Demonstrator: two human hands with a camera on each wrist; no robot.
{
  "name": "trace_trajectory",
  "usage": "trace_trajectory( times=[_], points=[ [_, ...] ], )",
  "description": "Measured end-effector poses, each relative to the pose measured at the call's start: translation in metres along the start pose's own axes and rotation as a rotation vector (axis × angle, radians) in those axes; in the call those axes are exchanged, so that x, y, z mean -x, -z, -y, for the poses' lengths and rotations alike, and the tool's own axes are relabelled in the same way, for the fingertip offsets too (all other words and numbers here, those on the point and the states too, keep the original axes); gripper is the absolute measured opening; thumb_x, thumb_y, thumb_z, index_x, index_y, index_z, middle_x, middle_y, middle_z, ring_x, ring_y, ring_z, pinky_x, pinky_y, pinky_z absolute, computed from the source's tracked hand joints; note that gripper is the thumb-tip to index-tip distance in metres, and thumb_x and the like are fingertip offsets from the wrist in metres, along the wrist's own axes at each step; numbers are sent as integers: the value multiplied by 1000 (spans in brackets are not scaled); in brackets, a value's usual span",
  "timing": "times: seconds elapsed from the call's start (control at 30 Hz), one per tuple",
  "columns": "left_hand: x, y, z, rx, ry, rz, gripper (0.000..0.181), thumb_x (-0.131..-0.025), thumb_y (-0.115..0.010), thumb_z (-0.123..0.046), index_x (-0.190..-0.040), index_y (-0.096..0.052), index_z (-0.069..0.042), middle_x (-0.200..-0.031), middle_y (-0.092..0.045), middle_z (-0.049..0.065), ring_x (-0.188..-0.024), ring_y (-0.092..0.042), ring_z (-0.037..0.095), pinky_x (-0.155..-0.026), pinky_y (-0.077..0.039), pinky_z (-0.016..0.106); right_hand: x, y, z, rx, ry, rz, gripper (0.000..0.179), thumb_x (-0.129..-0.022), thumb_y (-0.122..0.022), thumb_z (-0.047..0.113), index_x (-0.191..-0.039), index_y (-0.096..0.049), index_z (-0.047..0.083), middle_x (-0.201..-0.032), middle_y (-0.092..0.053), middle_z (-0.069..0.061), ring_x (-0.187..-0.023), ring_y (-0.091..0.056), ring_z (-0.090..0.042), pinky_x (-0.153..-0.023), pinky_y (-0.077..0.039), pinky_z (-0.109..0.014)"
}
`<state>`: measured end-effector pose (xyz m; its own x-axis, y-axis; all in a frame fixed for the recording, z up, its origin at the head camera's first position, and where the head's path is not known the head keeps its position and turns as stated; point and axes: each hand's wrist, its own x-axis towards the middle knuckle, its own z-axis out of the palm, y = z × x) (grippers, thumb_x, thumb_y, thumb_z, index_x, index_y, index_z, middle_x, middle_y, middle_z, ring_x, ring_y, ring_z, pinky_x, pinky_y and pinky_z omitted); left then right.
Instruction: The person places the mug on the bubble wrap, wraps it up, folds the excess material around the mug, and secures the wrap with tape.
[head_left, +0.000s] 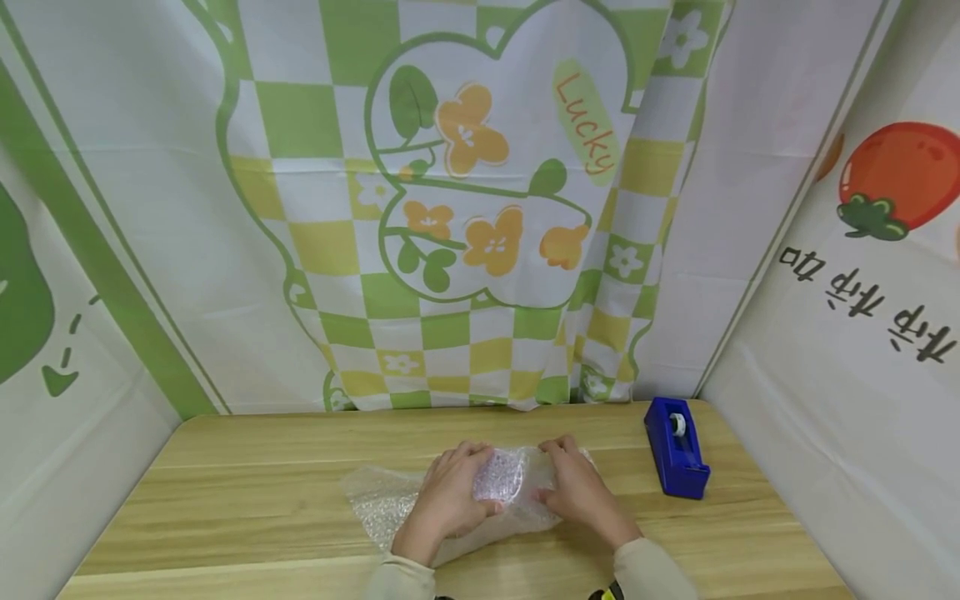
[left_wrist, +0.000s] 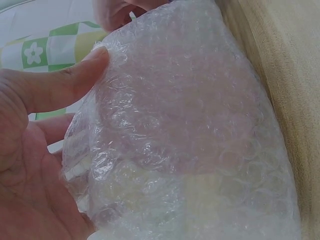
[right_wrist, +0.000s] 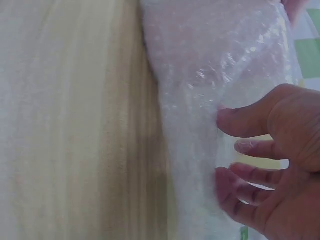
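Two-handed, grips bubble-wrapped bundle (head_left: 500,477) with left hand (head_left: 450,487) and right hand (head_left: 582,487) near far edge of worktop (head_left: 247,500), apparently mid-wrapping, next likely needing to draw loose flap (head_left: 382,502) snug.

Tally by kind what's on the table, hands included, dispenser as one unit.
Bubble wrap bundle: 1 (contents unclear)
Blue tape dispenser: 1
Hands: 2 (left hand and right hand, both on the bundle)
Total: 4
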<state>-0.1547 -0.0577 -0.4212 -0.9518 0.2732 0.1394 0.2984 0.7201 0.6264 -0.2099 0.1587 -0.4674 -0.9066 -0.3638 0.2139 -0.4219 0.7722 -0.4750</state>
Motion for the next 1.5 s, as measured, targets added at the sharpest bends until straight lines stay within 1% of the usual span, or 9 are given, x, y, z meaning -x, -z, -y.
trace_trajectory(
  times=[0.2,0.37,0.53,0.7,0.83,1.0,1.2,1.33,1.5],
  points=[
    [0,0,0,4,6,4,76,-75,-87,-20,-140,-55,3,-144,-53,18,-133,-46,42,-115,-27,62,3,-5,-2,115,53,-55,34,-74,-91,16,-98,-71,2,-102,-61,-9,-100,-57,-30,-87,-52,-48],
    [0,-1,1,-2,10,1,76,-75,-87,-20,-140,-55,3,-143,-53,17,-133,-46,42,-115,-28,62,4,-7,-8,189,182,-93,32,-73,-92,21,-91,-71,5,-99,-60,-7,-100,-55,-30,-87,-49,-49],
    [0,-1,1,-6,6,-1,76,-75,-88,-20,-140,-55,3,-143,-54,17,-132,-47,42,-114,-29,63,1,-5,-15,172,152,-14,34,-75,-91,27,-89,-66,9,-109,-57,-8,-109,-52,-31,-89,-45,-51],
    [0,-1,1,-15,1,-3,75,-75,-87,-21,-139,-56,3,-142,-54,17,-131,-48,41,-114,-30,62,-4,-2,-19,79,79,60,32,-75,-91,28,-84,-66,11,-107,-58,-8,-108,-52,-31,-93,-45,-52],
    [-1,-1,0,-15,5,1,75,-76,-87,-21,-140,-55,3,-142,-54,17,-132,-47,42,-114,-29,62,-7,0,-21,58,92,107,29,-76,-90,29,-83,-66,14,-110,-60,-9,-112,-52,-34,-98,-41,-57],
    [0,-2,0,-6,21,8,76,-77,-86,-20,-141,-54,3,-144,-52,18,-133,-46,42,-115,-27,62,-10,4,-24,93,135,211,29,-82,-85,33,-89,-61,18,-105,-64,-4,-109,-56,-33,-98,-31,-66],
    [0,-2,0,-6,26,10,76,-76,-86,-20,-141,-54,3,-144,-53,17,-133,-47,41,-115,-28,61,-12,10,-22,77,106,333,31,-85,-81,36,-103,-61,20,-102,-63,-1,-107,-57,-35,-94,-29,-65],
    [0,-2,0,-12,17,4,75,-76,-87,-20,-140,-55,3,-143,-53,17,-132,-47,42,-114,-29,61,-14,13,-19,45,105,353,37,-83,-84,33,-113,-66,21,-108,-65,-5,-113,-56,-40,-97,-34,-66],
    [0,-1,0,-14,15,2,75,-76,-87,-21,-140,-55,3,-143,-53,17,-132,-47,42,-115,-29,61,-18,14,-17,52,148,351,34,-77,-88,28,-104,-68,20,-103,-66,-4,-103,-59,-32,-86,-50,-55]
  ],
)
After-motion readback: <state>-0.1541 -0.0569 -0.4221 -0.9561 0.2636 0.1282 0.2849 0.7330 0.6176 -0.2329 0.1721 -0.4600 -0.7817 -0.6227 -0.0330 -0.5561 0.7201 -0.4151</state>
